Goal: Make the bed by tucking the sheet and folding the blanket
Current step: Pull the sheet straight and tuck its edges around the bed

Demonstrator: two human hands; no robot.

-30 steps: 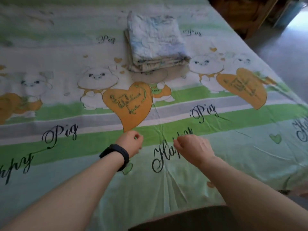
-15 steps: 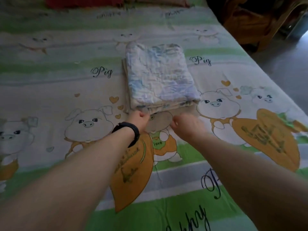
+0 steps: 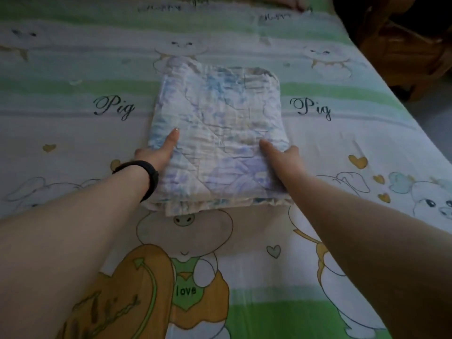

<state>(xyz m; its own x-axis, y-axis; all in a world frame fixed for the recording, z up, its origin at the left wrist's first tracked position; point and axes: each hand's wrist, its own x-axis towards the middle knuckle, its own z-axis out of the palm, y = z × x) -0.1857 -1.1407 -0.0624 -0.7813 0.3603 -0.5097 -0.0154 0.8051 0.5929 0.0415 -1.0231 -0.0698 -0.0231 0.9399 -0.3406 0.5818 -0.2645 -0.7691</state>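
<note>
A folded blanket (image 3: 217, 133), pale with blue and lilac blotches, lies in the middle of the bed on the green and white cartoon-pig sheet (image 3: 73, 133), which is spread flat. My left hand (image 3: 156, 152), with a black band on its wrist, holds the blanket's left side: the thumb lies on top and the fingers are hidden under the edge. My right hand (image 3: 283, 155) holds the right side the same way, thumb on top. Both forearms reach across the sheet from the near edge.
Dark wooden furniture (image 3: 403, 52) stands past the bed's right edge at the far right, with grey floor (image 3: 437, 113) beside it. The edge of a pillow (image 3: 281, 0) shows at the head of the bed.
Both hands left the sheet near the front edge, reached forward to the folded blanket and took hold of its left and right sides. The view has moved closer to the blanket.
</note>
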